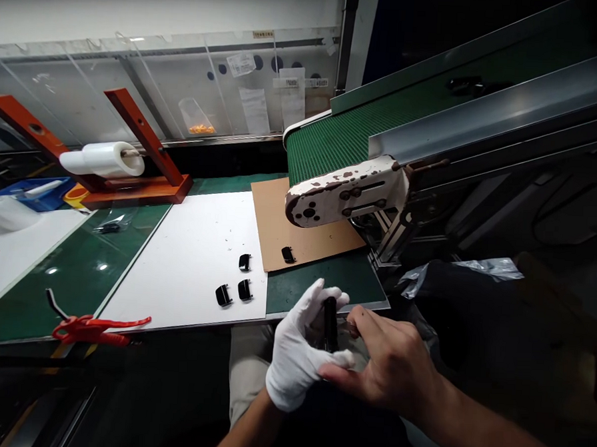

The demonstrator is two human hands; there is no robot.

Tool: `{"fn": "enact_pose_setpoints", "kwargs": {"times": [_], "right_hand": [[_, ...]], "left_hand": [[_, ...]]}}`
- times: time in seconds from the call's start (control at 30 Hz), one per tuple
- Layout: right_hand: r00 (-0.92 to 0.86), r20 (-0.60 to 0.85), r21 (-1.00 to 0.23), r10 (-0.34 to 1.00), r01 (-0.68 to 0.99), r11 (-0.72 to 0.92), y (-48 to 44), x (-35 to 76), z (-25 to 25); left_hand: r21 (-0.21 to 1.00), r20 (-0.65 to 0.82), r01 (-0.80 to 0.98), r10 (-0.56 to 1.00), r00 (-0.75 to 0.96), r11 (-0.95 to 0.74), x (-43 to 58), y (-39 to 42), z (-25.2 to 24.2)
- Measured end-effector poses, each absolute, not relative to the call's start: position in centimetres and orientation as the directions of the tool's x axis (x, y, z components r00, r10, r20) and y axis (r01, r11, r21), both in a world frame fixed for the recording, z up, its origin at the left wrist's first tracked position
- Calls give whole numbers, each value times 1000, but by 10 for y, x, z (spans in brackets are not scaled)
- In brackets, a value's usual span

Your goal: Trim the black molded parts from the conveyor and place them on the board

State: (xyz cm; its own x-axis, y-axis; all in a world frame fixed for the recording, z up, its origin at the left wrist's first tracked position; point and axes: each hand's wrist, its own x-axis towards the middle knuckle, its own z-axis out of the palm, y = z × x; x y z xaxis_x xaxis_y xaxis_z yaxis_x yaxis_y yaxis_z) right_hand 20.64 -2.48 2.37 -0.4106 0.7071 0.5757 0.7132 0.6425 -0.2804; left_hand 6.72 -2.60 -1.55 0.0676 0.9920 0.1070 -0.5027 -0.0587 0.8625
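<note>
My left hand, in a white glove, holds a black part upright between its fingers and thumb, in front of the table's edge. My bare right hand is beside it on the right, fingers bent, thumb touching the gloved thumb; whether it grips anything is too unclear to tell. Several small black pieces lie on the white sheet beyond my hands. Another black piece rests on the brown cardboard.
A green conveyor belt slopes up to the right, with dark parts on it. A red air gun lies at the table's front left. Behind stands an orange wooden stand with a film roll.
</note>
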Motion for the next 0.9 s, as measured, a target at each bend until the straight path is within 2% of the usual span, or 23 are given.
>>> {"fn": "enact_pose_setpoints", "kwargs": {"times": [0.13, 0.23, 0.53, 0.7, 0.9], "right_hand": [[-343, 567, -417, 749, 664, 620, -31, 200, 22], [-306, 561, -466, 769, 651, 599, -32, 196, 22], [-292, 480, -553, 827, 632, 543, -28, 192, 22], [-269, 483, -579, 833, 615, 535, -27, 186, 20], [-228, 458, -617, 859, 615, 491, -25, 177, 18]], "left_hand": [[850, 114, -523, 992, 55, -69, 67, -28, -16], [841, 105, -538, 993, 56, -59, 67, -28, -14], [802, -5, -597, 999, 54, 36, 66, -25, -10], [760, -27, -649, 1000, 7, 25, 70, -25, -11], [614, -85, -787, 996, 16, 65, 78, -27, -29]]}}
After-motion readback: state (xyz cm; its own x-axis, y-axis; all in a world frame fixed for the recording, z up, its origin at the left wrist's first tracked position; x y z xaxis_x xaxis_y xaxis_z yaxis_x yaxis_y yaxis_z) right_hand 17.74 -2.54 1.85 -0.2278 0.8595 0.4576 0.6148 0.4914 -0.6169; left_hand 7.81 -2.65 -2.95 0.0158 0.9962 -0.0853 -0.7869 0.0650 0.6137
